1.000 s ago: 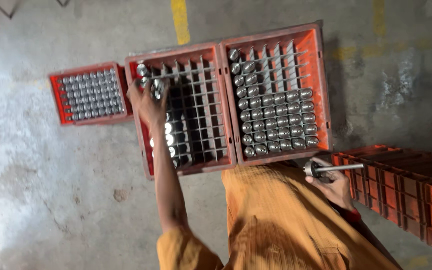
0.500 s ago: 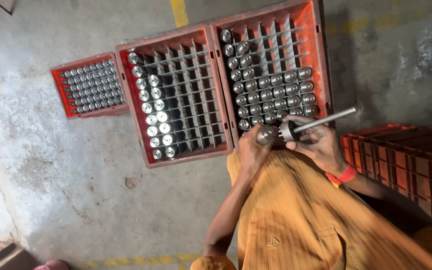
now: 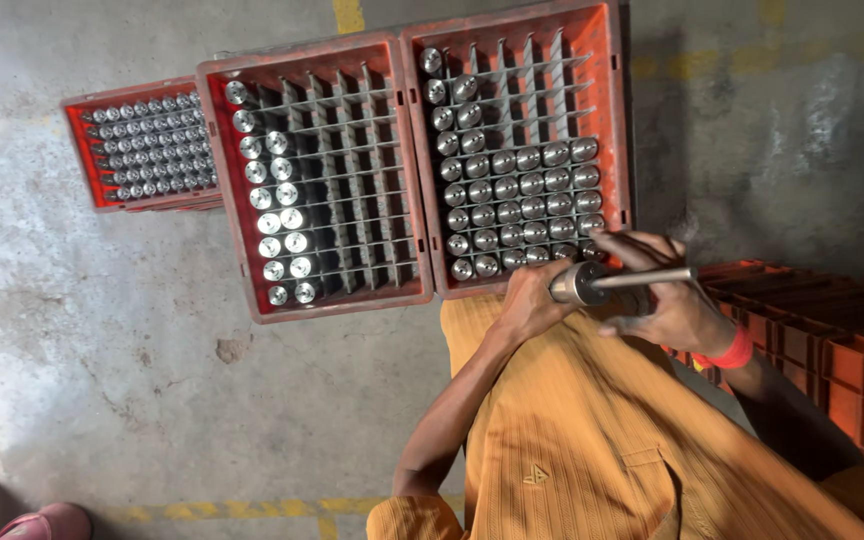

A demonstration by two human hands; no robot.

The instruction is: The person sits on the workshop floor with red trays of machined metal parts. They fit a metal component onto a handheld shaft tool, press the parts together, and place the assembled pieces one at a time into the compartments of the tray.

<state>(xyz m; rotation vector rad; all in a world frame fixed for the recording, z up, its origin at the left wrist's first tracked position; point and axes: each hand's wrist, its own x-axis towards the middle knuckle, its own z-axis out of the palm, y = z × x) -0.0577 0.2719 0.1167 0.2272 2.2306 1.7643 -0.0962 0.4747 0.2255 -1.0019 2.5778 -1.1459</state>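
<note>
On the bare grey concrete floor [image 3: 102, 350], open to the left, three red plastic divided crates [image 3: 322, 180] sit edge to edge, and just below them one silver metal stemmed cylinder [image 3: 602, 283] lies clamped between the left hand [image 3: 532, 300] and right hand [image 3: 667, 300], each grip closed around it.

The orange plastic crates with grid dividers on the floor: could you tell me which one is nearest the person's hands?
The right-hand divided orange crate, more than half filled with metal cylinders; both hands meet at its near edge, unlike the middle crate and small red tray.
</note>
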